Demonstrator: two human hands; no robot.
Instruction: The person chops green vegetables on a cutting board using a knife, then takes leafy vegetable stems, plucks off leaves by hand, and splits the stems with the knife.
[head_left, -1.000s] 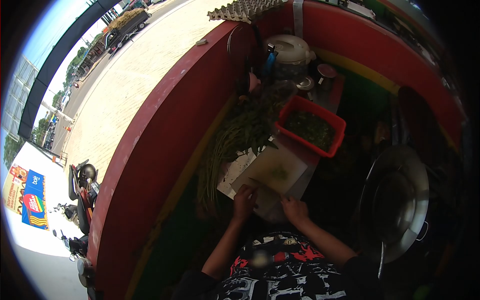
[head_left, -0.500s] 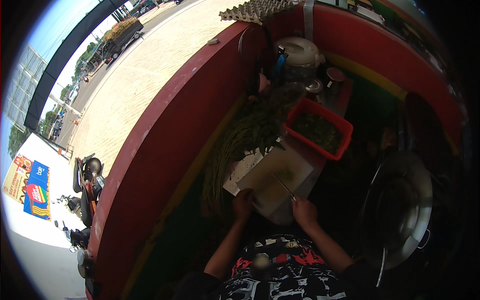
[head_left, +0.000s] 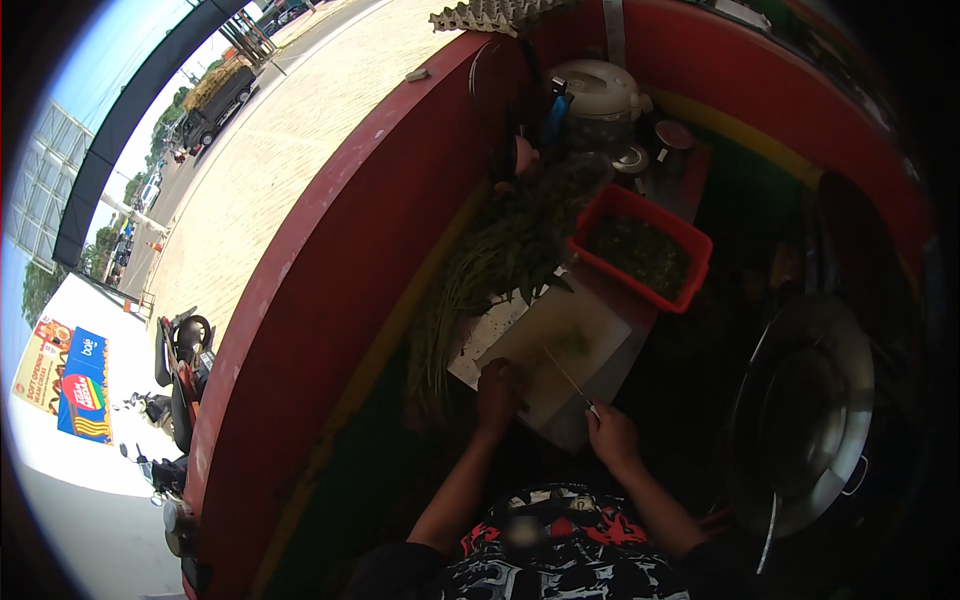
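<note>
Presently, two bare hands, at the near end of a low surface (head_left: 621, 362). Left hand (head_left: 498, 395): fingers curled, at the left edge of the cutting board; contents, if any, cannot be told. Right hand (head_left: 612, 437): closed round the handle of one knife (head_left: 570, 380), at the board's right edge, blade slanting inward over it.

Cutting board (head_left: 530, 340), pale: mostly bare, with a small scatter of green bits (head_left: 575, 340) near its far edge, near the knife tip. White sheet (head_left: 490, 325), speckled, showing past the board's left edge.

Red tub (head_left: 690, 297), just beyond the board's far edge: partly filled with greens (head_left: 640, 248), seemingly cut; apparently the finished portion. Leafy stalks (head_left: 445, 300), along the surface's left edge: a sizeable bunch, seemingly whole, hence judged uncut. Overall: part done, much remaining.

Pale-lidded cooker (head_left: 597, 88): beyond the tub, at the far end. Large metal pan (head_left: 858, 420): well apart, to the right.
</note>
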